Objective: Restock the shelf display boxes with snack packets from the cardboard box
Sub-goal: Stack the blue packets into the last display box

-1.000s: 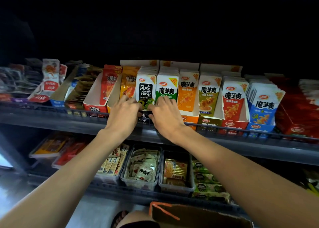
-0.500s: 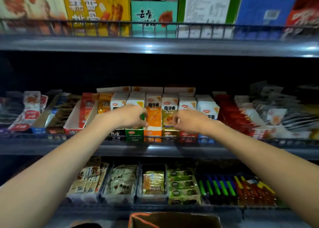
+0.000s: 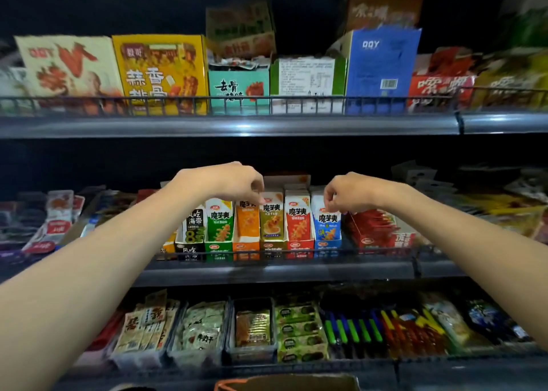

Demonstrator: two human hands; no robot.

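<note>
Snack packets [image 3: 297,220]: they stand up tall in the display boxes on the middle shelf. Their long side goes up and down. Their picture side looks at me, and the tops lean back a little.
Display boxes [image 3: 218,246]: I count six in a row, side by side, just behind the wire rail [image 3: 267,254]. Each box runs the long way from the rail toward the dark back of the shelf.
Left hand [image 3: 234,183]: it hangs over the left half of the row. The fingers curl down, and the tips are at the tops of the orange packets [image 3: 247,221] and gold packets [image 3: 271,218]. I cannot tell if it has hold of one.
Row colours: from the left I see black, green, orange, gold, red, then blue.
Right hand [image 3: 347,193]: it is over the right end of the row. The fingers curl in, and the tips touch the top of the blue packets [image 3: 327,221]. I cannot tell if it is pinching one or only touching.
Red box [image 3: 382,230]: it sits just to the right of the blue one and looks tilted, not straight like the others.
Cardboard box [image 3: 287,384]: I only see its brown top rim at the very bottom of my view, under the lowest shelf and well below both hands.
</note>
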